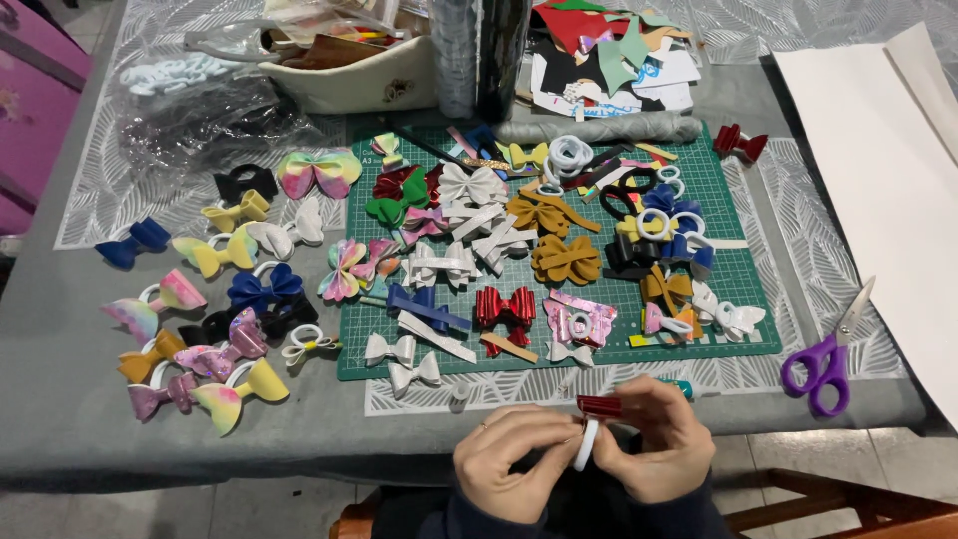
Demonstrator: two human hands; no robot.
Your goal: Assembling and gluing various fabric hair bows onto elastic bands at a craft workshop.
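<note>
Far left of the desk (pixel 60 399): a loose spread of finished bows lies on the grey cloth, among them a blue bow (pixel 135 243), a yellow bow (pixel 238 211) and several pastel rainbow ones nearer the front edge. A clear plastic bag (pixel 200 120) lies behind them.

Centre: a green cutting mat (pixel 738 344) carries the bulk of the stock, crowded and partly overlapping. Noted on it: white bows, mustard bows (pixel 565 260), a glossy red bow (pixel 505 307) and white elastic rings (pixel 570 152) toward the back. Behind the mat stand a cream basket (pixel 349 85), two dark rolls and a heap of cut scraps.

Front centre, off the desk edge and above the lap: both hands meet. The left hand (pixel 514 464) has its fingers curled in narrowly, pinching a white ring (pixel 586 445) from its left side. The right hand (pixel 659 449) closes on the same ring from the right, and its fingers also grip a small glossy red strip (pixel 600 405). The ring stands on edge between the two hands, its long axis running roughly top to bottom in the view; the red strip lies crosswise just above the ring, touching or nearly touching it, long axis left to right. Both pieces are already in the fingers; the right hand is the nearer to the strip.

Right: purple-handled scissors (pixel 826 364) lie near the front edge, well apart from the right hand, blades pointing away. Large white sheets (pixel 878 150) cover the far right.
</note>
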